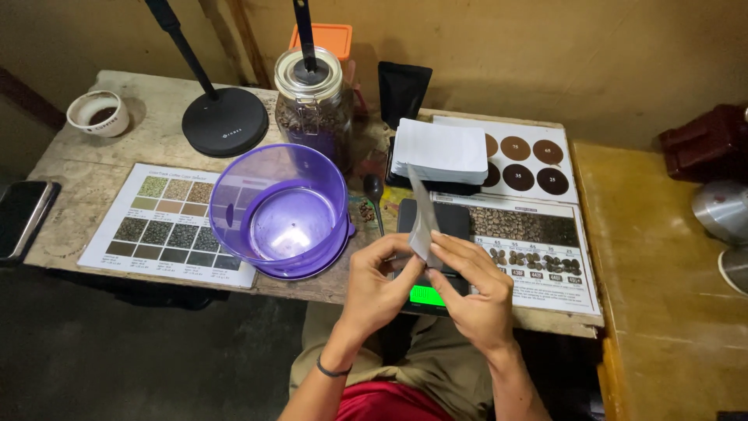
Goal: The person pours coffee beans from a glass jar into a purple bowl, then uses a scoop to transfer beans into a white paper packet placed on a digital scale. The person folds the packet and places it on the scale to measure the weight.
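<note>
My left hand (379, 284) and my right hand (473, 290) together hold a small white paper pouch (421, 221) edge-on above a black digital scale (433, 226) with a lit green display (426, 295). Both thumbs and forefingers pinch its lower end. A stack of white pouches (440, 150) lies just behind the scale. A spoon (375, 196) rests on the table between the scale and a purple translucent plastic bowl (279, 209).
A glass jar of dark beans (314, 109) stands behind the bowl, by a black round stand base (224, 122). Printed colour charts (167, 226) (538, 234), a white cup (99, 114), a phone (21, 217) and a black bag (403, 90) lie on the worn table (70, 175).
</note>
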